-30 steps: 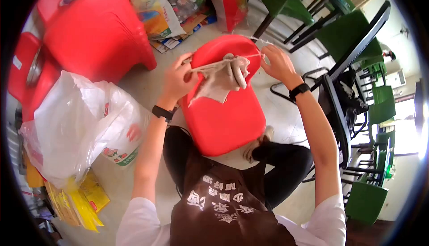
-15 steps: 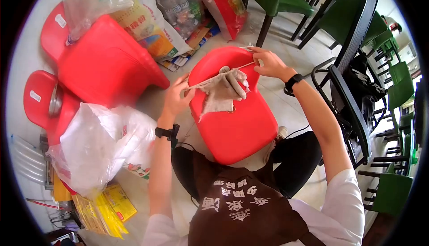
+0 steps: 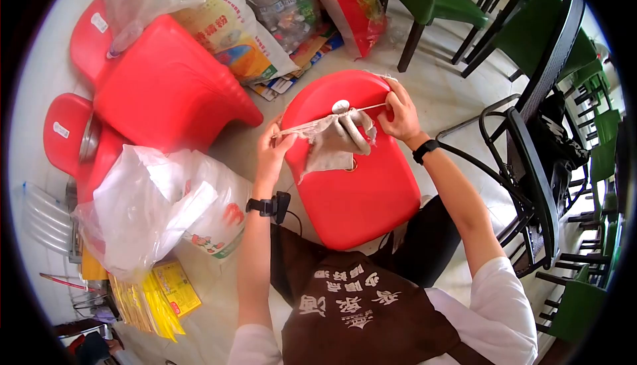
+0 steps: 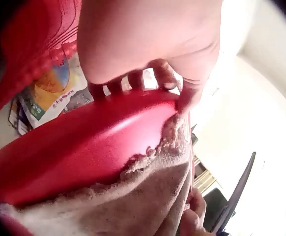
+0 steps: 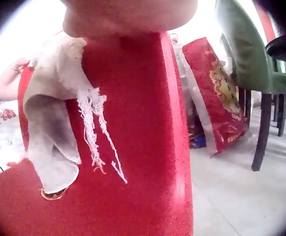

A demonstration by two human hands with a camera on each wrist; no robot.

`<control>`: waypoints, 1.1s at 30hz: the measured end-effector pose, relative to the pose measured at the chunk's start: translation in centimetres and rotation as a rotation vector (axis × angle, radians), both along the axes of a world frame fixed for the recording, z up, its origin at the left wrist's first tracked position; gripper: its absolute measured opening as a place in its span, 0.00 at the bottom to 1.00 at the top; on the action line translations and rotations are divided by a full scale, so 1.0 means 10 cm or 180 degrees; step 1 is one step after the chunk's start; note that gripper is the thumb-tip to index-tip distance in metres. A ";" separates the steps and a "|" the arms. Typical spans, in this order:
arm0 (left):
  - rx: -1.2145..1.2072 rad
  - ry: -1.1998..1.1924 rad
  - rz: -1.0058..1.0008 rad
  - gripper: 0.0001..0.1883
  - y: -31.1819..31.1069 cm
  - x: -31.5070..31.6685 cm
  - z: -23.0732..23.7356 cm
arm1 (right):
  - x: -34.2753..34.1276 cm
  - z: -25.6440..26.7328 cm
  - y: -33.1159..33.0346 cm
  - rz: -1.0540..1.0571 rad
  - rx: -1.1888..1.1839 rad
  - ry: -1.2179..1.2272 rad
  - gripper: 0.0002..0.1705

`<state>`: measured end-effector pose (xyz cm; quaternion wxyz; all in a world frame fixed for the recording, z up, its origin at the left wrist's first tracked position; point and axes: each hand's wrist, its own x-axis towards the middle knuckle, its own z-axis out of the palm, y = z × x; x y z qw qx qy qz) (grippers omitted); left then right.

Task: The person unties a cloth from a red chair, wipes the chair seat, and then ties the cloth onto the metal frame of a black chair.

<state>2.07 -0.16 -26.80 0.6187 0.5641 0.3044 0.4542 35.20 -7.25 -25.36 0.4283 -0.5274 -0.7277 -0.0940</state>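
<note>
red plastic makes up the small chair (image 3: pixel 358 199) between the person's legs, and the frayed greyish cloth (image 3: pixel 329 149) hangs against the inner face of its backrest, soft finger-like folds bunched toward the chair's right side and its lower edge by the round hole (image 3: pixel 352 165) in the chair. at the chair's left rim, the left hand (image 3: pixel 271 149) pinches the cloth's drawn-out end between thumb and forefinger, the other fingers bent over the rim. at the chair's right rim, the right hand (image 3: pixel 403 116) has its thumb and forefinger closed on the thin string (image 3: pixel 371 107), which runs taut from the cloth; how its remaining fingers lie i cannot tell. left of the chair sit a whitish plastic bag (image 3: pixel 142 199) and yellow packets (image 3: pixel 176 289); beyond its backrest, a printed sack (image 3: pixel 232 40) leans near a clear bag of bottles (image 3: pixel 282 7) and a red bag (image 3: pixel 348 3). green chairs (image 3: pixel 454 3) stand past the chair's far right, and a black chair (image 3: pixel 534 166) to its right. a brown apron (image 3: pixel 365 308) lies on the near side of the chair.
</note>
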 end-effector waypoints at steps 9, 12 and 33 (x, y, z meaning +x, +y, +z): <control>0.2804 0.2094 0.1399 0.07 -0.38 0.14 0.08 | 0.07 -0.02 -0.12 0.0171 -0.0575 0.0279 0.11; 0.2685 0.2047 0.1576 0.07 -0.47 0.24 0.01 | 0.05 0.01 -0.14 0.0202 -0.0598 0.0311 0.10; 0.3288 0.3117 0.1375 0.21 -0.90 0.70 -0.13 | -0.08 0.12 -0.27 0.0022 -0.1256 -0.0201 0.09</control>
